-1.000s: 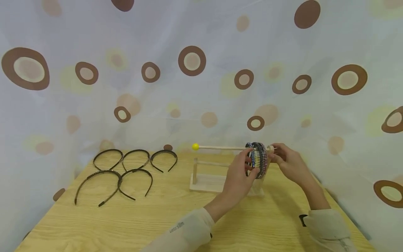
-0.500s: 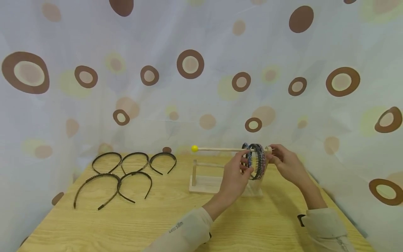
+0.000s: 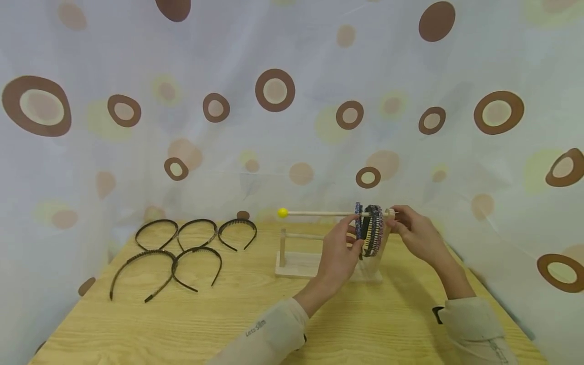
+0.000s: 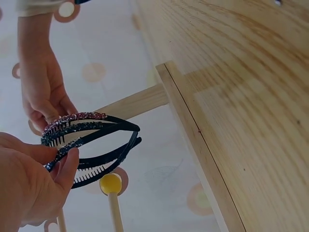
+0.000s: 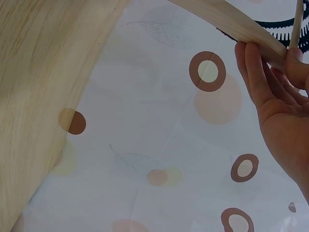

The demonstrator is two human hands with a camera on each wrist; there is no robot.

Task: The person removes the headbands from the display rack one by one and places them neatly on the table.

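My left hand [image 3: 337, 253] pinches a hair hoop with blue glitter [image 3: 358, 220] between thumb and fingers. This hoop hangs around the upper rod [image 3: 319, 214] of a wooden stand [image 3: 298, 266], slightly left of several other hair hoops [image 3: 377, 230]. Those are black-toothed, some with dark or pink glitter, bunched near the stand's right end. In the left wrist view, the glitter hoop [image 4: 72, 146] crosses the others. My right hand [image 3: 422, 241] grips the top of the stand's right upright, at the rod's end. Its fingers lie along the wooden upright [image 5: 241, 24] in the right wrist view.
A yellow ball [image 3: 283, 213] caps the rod's free left end. A lower rod [image 3: 304, 236] runs beneath it. Several black hair hoops [image 3: 196, 251] lie on the left of the wooden table [image 3: 191, 329]. A spotted curtain [image 3: 301, 137] hangs behind.
My left hand has moved slightly left along the rod with the blue-glitter hair hoop, opening a small gap from the bunch. The right hand has stayed at the rod's end.
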